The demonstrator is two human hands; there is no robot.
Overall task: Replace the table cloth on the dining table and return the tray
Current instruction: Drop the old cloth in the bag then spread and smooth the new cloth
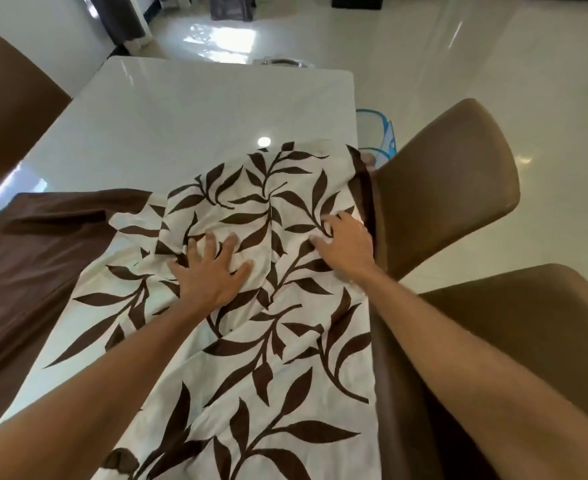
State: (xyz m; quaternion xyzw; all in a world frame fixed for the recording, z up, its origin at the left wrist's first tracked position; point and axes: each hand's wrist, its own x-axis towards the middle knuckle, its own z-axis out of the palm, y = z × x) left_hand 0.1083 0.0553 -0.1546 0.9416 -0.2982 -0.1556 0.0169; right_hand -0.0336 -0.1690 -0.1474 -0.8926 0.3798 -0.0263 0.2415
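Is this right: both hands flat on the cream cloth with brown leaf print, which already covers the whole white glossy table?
Not the whole table. In the head view the cream cloth with brown leaf print covers only the near part; the far end of the white glossy table is bare. Both hands are on it.

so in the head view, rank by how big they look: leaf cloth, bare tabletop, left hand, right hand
1. leaf cloth
2. bare tabletop, which lies farther off, so the order is unsure
3. left hand and right hand look alike

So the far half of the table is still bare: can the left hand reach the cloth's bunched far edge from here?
Probably yes: the left hand lies flat on the cloth, with only cloth between it and the far edge.
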